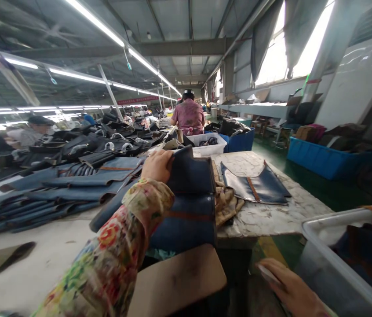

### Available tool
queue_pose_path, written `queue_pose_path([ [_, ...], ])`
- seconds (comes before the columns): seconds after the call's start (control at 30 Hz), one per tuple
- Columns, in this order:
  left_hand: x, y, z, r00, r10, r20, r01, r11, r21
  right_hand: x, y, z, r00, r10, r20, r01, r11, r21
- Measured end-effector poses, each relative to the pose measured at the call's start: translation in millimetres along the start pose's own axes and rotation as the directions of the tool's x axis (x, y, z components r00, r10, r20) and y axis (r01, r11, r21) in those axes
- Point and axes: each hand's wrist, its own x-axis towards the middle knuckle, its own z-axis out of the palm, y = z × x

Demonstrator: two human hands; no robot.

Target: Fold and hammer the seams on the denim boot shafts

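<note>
My left hand [157, 165], in a flowered sleeve, is closed on the top edge of a dark blue bag piece [191, 176] that lies on a stack of blue pieces [186, 222] with a brown stripe. My right hand [288, 286] hangs low at the bottom right beside a grey bin [334, 259]; its fingers look stretched out and hold nothing I can see. A single dark blue panel [255, 185] with a brown strip lies flat on the worn table top [271, 215] to the right of the stack.
Rows of blue and black pieces [74, 180] cover the long table to the left. A brown board [176, 281] sits in front of me. A person in a pink top [188, 116] works ahead. Blue crates [324, 158] stand on the green floor at right.
</note>
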Motion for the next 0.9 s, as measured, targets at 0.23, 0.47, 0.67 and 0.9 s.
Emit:
queue_pose_path([
  [0.23,-12.3,17.7,2.8,0.993,-0.109,0.04,0.112,0.989,-0.092,107.8,-35.0,57.7,0.985,0.156,0.077,-0.168,0.97,0.177],
  [0.47,-18.1,15.0,-3.9,0.987,-0.151,0.052,0.155,0.983,-0.102,121.8,-5.6,104.4,0.962,0.264,0.076,-0.273,0.942,0.194],
  [0.67,-43.9,1.4,-4.9,0.982,-0.188,0.027,0.189,0.97,-0.152,96.9,12.8,137.2,0.926,0.295,0.237,-0.362,0.874,0.325],
  [0.9,-49.0,25.5,-70.7,0.979,-0.056,-0.197,0.018,0.981,-0.193,101.3,25.7,90.7,0.938,0.34,0.071,-0.313,0.737,0.599],
])
